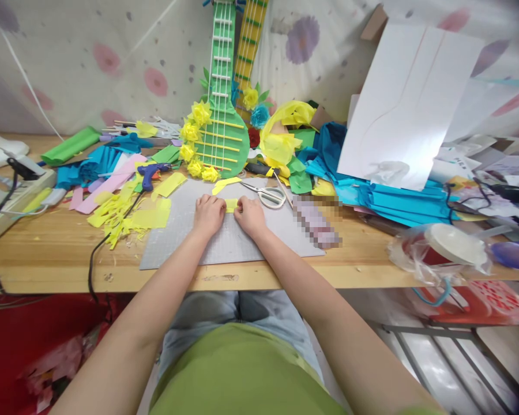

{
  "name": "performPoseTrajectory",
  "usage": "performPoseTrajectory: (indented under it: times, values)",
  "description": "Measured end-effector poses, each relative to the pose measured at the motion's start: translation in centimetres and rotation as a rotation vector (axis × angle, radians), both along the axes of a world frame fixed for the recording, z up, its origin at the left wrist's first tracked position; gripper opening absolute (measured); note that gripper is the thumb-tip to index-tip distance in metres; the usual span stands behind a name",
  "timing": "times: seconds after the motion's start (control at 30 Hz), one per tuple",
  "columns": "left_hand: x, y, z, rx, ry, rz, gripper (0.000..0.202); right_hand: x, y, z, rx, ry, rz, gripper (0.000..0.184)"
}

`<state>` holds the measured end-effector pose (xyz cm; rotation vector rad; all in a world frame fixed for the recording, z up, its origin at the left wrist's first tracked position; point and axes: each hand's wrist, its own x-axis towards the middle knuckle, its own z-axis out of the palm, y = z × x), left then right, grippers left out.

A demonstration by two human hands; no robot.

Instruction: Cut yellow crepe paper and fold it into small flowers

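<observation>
A small strip of yellow crepe paper (pixel 231 206) lies between my two hands over the grey cutting mat (pixel 181 230). My left hand (pixel 210 214) has its curled fingers closed on the strip's left end. The right end is pinched by my right hand (pixel 249 215). Just beyond the hands rests another yellow paper piece (pixel 225 184). Scissors (pixel 266 194) with light handles lie on the mat beside my right hand, blades pointing left. My fingertips are partly hidden behind the backs of the hands.
A green paper guitar (pixel 225 138) with yellow flowers stands behind the mat, a yellow one (pixel 247 46) behind it. Left are a blue glue gun (pixel 149 174) and yellow scraps (pixel 112 210). A white board (pixel 406 104) leans at right above blue paper (pixel 410 202). A tape roll (pixel 454 245) sits near the edge.
</observation>
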<state>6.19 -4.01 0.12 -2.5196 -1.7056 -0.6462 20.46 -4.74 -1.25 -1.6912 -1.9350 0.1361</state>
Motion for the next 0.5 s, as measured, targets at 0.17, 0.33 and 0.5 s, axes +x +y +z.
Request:
performPoseTrajectory:
  times: [0.17,0.33,0.5]
  values:
    - [0.01,-0.06,-0.05,-0.011,-0.015,0.012,0.021,-0.08,0.16,-0.22,0.007,-0.047,-0.001,0.013]
    - [0.04,-0.25,0.11,-0.013,-0.007,0.035,0.019,-0.06,0.26,-0.25,0.006,-0.057,-0.002,0.012]
    - [0.48,-0.29,0.12,0.000,-0.047,0.097,0.019,-0.22,0.23,-0.27,0.007,-0.056,-0.006,0.012]
